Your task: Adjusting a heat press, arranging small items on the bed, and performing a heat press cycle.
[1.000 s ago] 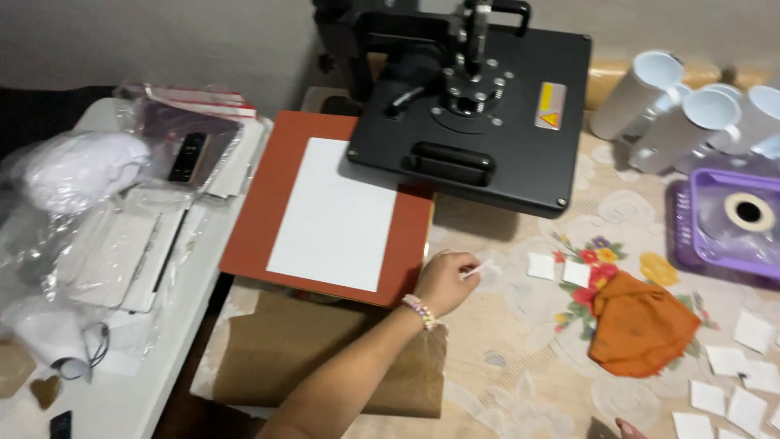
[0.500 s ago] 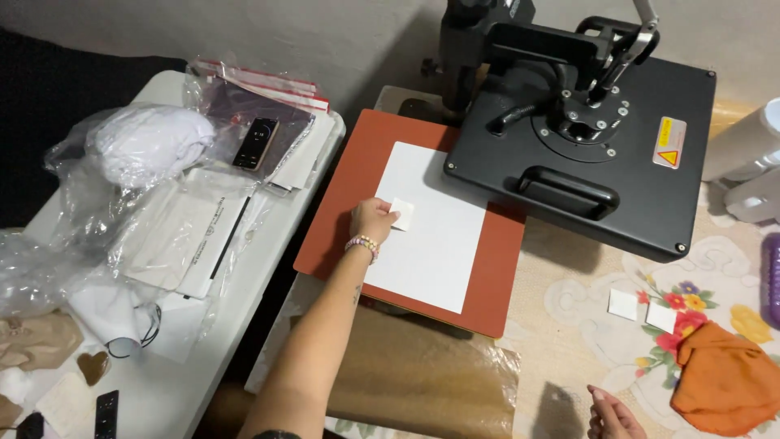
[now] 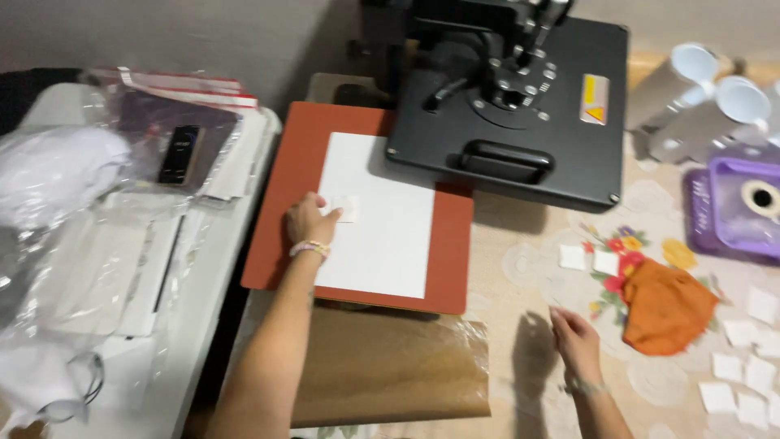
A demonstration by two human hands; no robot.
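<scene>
My left hand (image 3: 307, 221) rests on the left part of a white sheet (image 3: 382, 236) that lies on the red-brown pad (image 3: 272, 211) of a heat press. Its fingers pinch a small white square patch (image 3: 347, 208) flat against the sheet. The black upper plate of the press (image 3: 520, 106) is swung aside to the right. My right hand (image 3: 575, 340) hovers over the patterned tablecloth below the press, fingers apart and holding nothing.
A brown sheet (image 3: 390, 366) hangs off the table's front edge. An orange cloth (image 3: 665, 305) and several small white squares (image 3: 743, 366) lie at the right. White mugs (image 3: 691, 89) and a purple box (image 3: 735, 207) stand at the far right. Plastic-bagged items (image 3: 89, 211) cover the white table at left.
My left hand carried the small white patch from the tablecloth onto the white sheet and holds it there. My right hand came into view at the lower right. The camera swung left, then back.
</scene>
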